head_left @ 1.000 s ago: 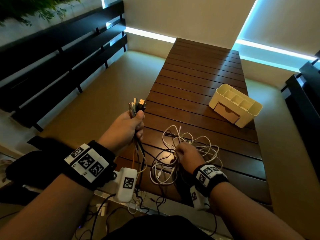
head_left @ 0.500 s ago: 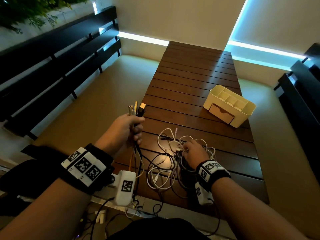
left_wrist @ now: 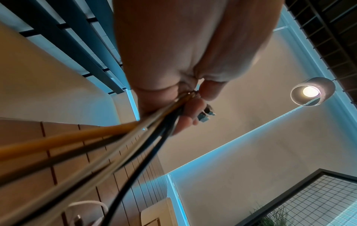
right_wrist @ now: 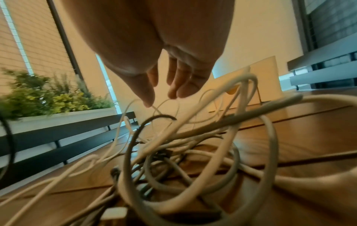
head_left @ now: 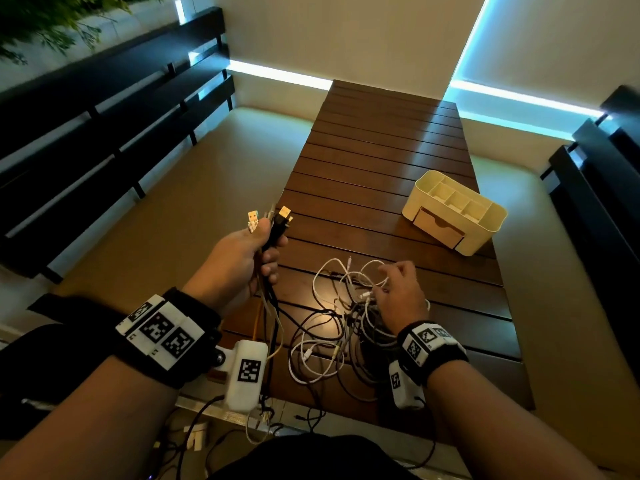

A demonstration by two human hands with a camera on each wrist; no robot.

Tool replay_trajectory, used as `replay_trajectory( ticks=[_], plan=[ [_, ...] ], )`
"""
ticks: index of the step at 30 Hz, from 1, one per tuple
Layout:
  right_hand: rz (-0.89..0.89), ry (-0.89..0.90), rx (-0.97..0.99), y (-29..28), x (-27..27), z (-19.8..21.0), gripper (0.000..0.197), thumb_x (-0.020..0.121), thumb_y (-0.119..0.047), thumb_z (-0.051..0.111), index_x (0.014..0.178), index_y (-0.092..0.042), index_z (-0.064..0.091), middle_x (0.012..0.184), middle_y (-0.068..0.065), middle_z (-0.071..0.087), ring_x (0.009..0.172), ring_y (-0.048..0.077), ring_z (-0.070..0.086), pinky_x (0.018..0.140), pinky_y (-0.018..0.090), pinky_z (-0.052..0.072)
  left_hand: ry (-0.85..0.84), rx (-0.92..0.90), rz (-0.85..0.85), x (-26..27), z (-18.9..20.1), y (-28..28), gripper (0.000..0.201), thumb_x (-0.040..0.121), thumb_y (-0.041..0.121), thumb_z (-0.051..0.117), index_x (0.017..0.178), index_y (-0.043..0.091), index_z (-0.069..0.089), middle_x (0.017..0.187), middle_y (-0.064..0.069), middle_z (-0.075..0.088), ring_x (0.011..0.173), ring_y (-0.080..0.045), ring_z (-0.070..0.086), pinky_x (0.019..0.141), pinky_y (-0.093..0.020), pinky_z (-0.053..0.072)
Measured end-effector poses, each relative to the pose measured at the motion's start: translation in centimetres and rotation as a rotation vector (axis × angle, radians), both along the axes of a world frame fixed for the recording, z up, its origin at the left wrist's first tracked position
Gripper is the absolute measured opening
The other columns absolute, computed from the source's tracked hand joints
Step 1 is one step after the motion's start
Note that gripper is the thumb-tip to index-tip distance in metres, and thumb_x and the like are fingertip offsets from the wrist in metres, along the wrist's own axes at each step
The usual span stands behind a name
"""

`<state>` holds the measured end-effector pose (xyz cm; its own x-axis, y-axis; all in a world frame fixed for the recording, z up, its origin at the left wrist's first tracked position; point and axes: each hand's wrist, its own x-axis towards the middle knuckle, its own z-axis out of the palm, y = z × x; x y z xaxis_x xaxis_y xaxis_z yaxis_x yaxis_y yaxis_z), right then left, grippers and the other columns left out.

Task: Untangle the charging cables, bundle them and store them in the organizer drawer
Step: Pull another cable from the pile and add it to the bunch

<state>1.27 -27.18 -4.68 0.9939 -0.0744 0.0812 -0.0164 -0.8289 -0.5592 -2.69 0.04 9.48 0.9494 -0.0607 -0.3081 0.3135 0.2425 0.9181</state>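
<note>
Gripping a sheaf of plug ends (head_left: 272, 220), the left hand (head_left: 239, 268) is clenched round several cables and holds them upright above the near left edge of the slatted surface (head_left: 381, 150); the left wrist view shows yellow, white and black strands (left_wrist: 119, 145) running down out of the fist. From there the strands fall toward the tangle of cables (head_left: 332, 327), which lies on the surface just right of that hand and directly under the right hand (head_left: 401, 296). The right hand hovers over the heap with fingers (right_wrist: 173, 82) loosely extended, tips at a thin white loop (right_wrist: 166, 102); whether they pinch it cannot be told. The heap has no single long axis, only loops spreading toward the person. The right hand is plainly the nearer to it and would do the picking while the left anchors the ends. The organizer (head_left: 453, 213) stands well apart, farther along the surface to the right, its drawer (head_left: 438, 225) shut and facing the person.
</note>
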Motion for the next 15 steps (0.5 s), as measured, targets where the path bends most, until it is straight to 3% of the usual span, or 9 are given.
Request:
replay_trajectory(
  ticks=[4,7,9,12,15],
  plan=[
    [0.282,-0.031,-0.035,2.2,-2.0,-0.2,0.012,0.087,-0.018,0.069,0.098,-0.021,0.065,0.105,-0.010,0.048,0.086,0.009,0.054,0.075,0.024,0.051,0.019,-0.002,0.009,0.1,0.0,0.2,0.042,0.105,0.045,0.033,0.100,0.007,0.050,0.065,0.002,0.037,0.051,-0.010,0.035,0.052,-0.025,0.041],
    [0.584,0.193,-0.041,4.0,-3.2,-0.9,0.005,0.085,-0.015,0.070,0.090,-0.017,0.069,0.095,-0.011,0.058,0.087,0.008,0.056,0.078,0.024,0.049,0.028,0.004,0.011,0.1,0.1,0.1,0.040,0.105,0.045,0.034,0.098,0.009,0.049,0.065,0.002,0.038,0.052,-0.010,0.037,0.055,-0.027,0.040],
    [0.657,0.257,-0.079,4.8,-3.4,-1.2,0.005,0.085,-0.017,0.071,0.091,-0.016,0.071,0.094,-0.008,0.061,0.088,0.010,0.059,0.077,0.020,0.048,0.028,0.009,0.016,0.0,0.2,0.1,0.040,0.104,0.045,0.034,0.097,0.009,0.049,0.065,0.001,0.039,0.053,-0.011,0.039,0.057,-0.028,0.041],
    [0.732,0.189,-0.174,6.2,-3.2,-2.0,0.011,0.088,-0.015,0.066,0.098,-0.015,0.071,0.098,0.003,0.065,0.090,0.023,0.062,0.075,0.032,0.052,0.030,0.017,0.020,-0.1,0.3,0.2,0.042,0.104,0.046,0.034,0.100,0.008,0.049,0.065,0.001,0.043,0.054,-0.013,0.045,0.058,-0.029,0.046],
    [0.815,0.204,-0.295,7.6,-3.1,-2.9,0.017,0.092,-0.016,0.060,0.105,-0.016,0.070,0.105,0.003,0.061,0.094,0.025,0.060,0.069,0.029,0.043,0.028,0.025,0.032,-0.3,0.4,0.3,0.042,0.104,0.046,0.034,0.104,0.006,0.050,0.066,0.000,0.044,0.053,-0.014,0.050,0.057,-0.029,0.050]
  ],
)
